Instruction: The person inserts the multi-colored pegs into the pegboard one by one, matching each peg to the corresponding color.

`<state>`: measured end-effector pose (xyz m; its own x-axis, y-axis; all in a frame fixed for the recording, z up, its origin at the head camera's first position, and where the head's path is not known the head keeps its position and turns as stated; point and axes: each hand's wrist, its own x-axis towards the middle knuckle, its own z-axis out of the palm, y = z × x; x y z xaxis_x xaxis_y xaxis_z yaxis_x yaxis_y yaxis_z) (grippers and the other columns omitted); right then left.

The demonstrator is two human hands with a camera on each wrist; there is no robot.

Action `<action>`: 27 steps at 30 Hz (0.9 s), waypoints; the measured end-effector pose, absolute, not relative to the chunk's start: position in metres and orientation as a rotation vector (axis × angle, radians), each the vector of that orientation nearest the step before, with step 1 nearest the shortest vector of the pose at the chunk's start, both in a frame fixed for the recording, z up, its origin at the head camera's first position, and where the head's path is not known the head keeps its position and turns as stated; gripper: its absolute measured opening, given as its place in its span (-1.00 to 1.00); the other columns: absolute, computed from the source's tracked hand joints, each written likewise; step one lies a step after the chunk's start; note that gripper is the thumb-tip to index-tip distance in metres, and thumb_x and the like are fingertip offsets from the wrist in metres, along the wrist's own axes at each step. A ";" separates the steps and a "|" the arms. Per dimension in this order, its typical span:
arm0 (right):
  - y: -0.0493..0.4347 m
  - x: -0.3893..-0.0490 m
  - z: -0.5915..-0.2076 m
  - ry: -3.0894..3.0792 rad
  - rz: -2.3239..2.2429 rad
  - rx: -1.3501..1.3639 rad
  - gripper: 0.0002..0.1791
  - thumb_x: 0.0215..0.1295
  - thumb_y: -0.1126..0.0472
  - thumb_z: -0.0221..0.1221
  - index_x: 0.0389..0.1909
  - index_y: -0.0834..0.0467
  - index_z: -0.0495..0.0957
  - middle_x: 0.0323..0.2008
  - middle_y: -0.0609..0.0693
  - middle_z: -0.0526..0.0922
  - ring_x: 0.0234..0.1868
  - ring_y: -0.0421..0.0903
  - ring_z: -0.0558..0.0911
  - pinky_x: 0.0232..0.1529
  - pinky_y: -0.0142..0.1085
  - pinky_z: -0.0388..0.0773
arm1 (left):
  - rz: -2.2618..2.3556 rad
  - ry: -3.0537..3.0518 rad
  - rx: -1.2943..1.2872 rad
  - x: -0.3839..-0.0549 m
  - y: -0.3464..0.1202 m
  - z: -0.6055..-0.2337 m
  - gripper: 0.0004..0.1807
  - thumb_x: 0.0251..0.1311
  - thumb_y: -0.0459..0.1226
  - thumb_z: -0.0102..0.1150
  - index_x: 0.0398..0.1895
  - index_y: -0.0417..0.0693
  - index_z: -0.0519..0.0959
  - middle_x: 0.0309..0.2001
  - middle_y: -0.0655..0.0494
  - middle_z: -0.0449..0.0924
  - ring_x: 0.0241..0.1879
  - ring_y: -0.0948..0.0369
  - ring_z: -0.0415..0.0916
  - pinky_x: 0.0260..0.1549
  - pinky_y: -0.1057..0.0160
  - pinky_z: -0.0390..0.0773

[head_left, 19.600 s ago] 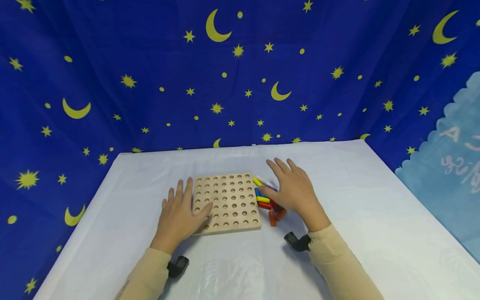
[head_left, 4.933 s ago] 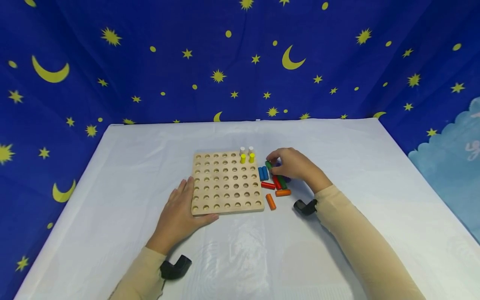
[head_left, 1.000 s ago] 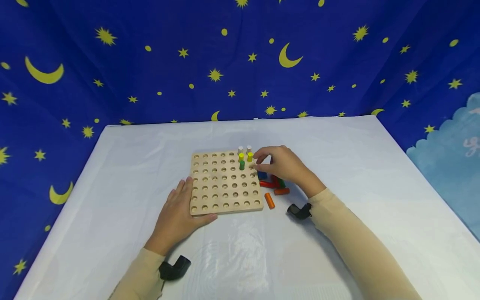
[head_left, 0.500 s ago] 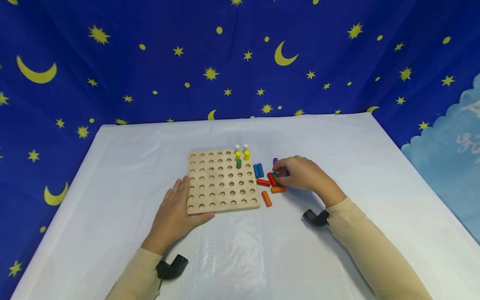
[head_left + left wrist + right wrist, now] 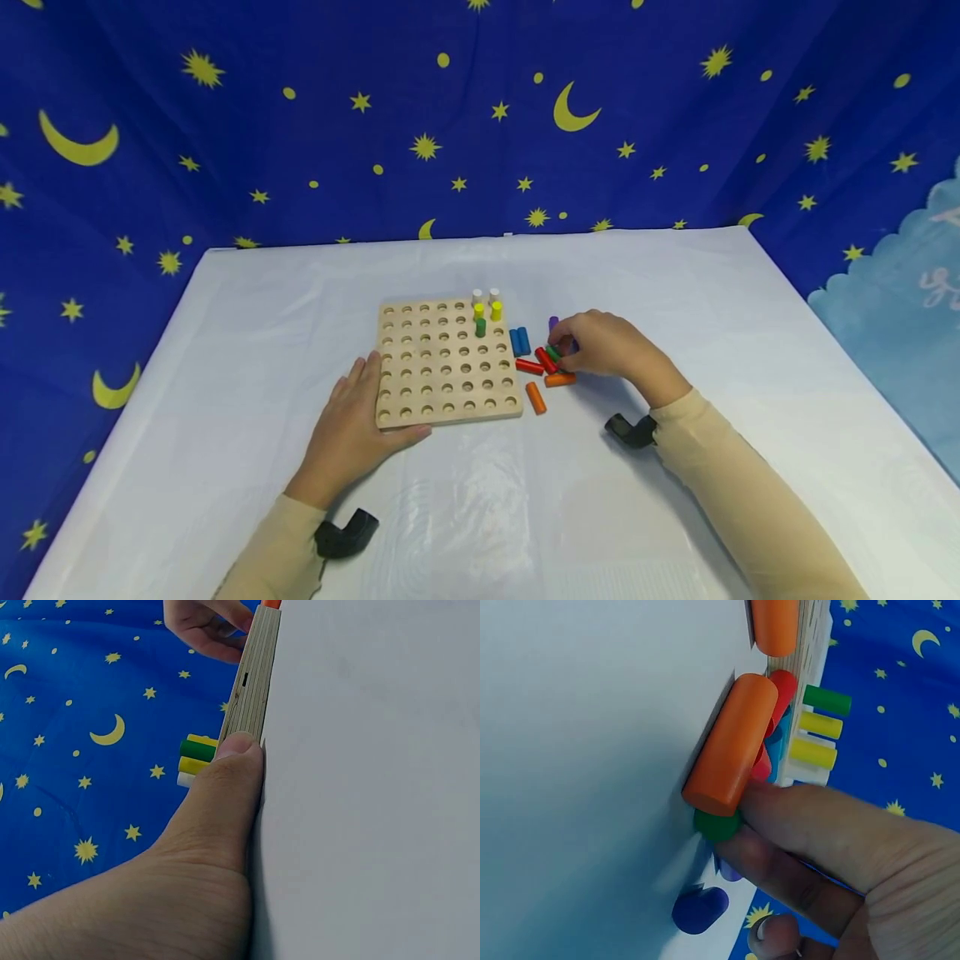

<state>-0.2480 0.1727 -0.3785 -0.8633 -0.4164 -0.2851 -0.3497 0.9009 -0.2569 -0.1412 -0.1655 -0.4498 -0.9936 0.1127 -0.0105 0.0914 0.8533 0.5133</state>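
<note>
A wooden peg board (image 5: 420,396) with rows of round holes lies on the table. At its far right corner stand two white pegs (image 5: 493,296), two yellow pegs (image 5: 497,311) and a green peg (image 5: 481,328). My left hand (image 5: 348,433) rests at the near left corner, fingers straight along the side, thumb (image 5: 236,746) against the front edge. Right of the board, my right hand (image 5: 603,346) pinches another green peg (image 5: 717,824) between thumb and index finger, low among loose pegs. In the right wrist view an orange peg (image 5: 731,746) partly covers that green peg.
Beside the board lie two blue pegs (image 5: 520,341), two red pegs (image 5: 529,367) and a second orange peg (image 5: 536,397). Purple pegs (image 5: 700,910) lie by my right fingers. A white cloth (image 5: 262,333) covers the table, with a blue starry curtain (image 5: 337,125) behind.
Pegs have been stood in the once bare board, lately a green one. Over the last second my right hand has moved right from the board to the loose pegs; the left stays put.
</note>
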 end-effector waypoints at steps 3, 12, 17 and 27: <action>0.171 -0.249 -0.378 2.730 -0.242 -0.585 -0.65 0.13 0.18 0.41 -0.02 0.05 0.70 -0.31 -0.09 0.68 -0.26 -0.07 0.53 -0.19 -0.21 0.54 | 0.831 2.986 0.168 -0.142 -0.165 -0.450 0.48 -0.18 0.45 0.32 0.60 -0.18 -0.20 0.59 -0.21 -0.10 0.58 -0.15 -0.17 0.55 -0.16 -0.11; 0.171 -0.247 -0.384 2.718 -0.221 -0.647 -0.66 0.16 0.23 0.40 -0.01 0.04 0.70 -0.17 -0.07 0.72 -0.18 -0.08 0.58 0.03 -0.05 0.62 | 0.828 2.974 0.161 -0.142 -0.166 -0.450 0.48 -0.18 0.44 0.34 0.60 -0.16 -0.22 0.59 -0.20 -0.11 0.58 -0.15 -0.17 0.55 -0.16 -0.12; 0.173 -0.249 -0.386 2.704 -0.284 -0.650 -0.69 0.18 0.24 0.38 -0.03 0.04 0.68 -0.15 -0.07 0.70 -0.15 -0.08 0.59 0.07 -0.06 0.61 | 0.826 2.972 0.158 -0.142 -0.165 -0.450 0.48 -0.18 0.44 0.34 0.60 -0.16 -0.22 0.59 -0.18 -0.11 0.59 -0.14 -0.18 0.55 -0.15 -0.12; 0.176 -0.257 -0.389 2.756 -0.634 -0.713 -0.76 0.21 0.27 0.34 -0.12 0.03 0.60 -0.26 -0.08 0.67 -0.30 -0.10 0.53 -0.21 -0.24 0.54 | 0.831 2.976 0.158 -0.142 -0.165 -0.451 0.48 -0.19 0.43 0.35 0.60 -0.16 -0.22 0.59 -0.18 -0.11 0.58 -0.15 -0.18 0.55 -0.16 -0.12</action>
<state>-0.2566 0.1761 -0.3891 -0.8568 -0.5048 -0.1055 -0.4079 0.7885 -0.4603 -0.1420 -0.1651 -0.4512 -0.9936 0.1111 -0.0182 0.0857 0.8507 0.5186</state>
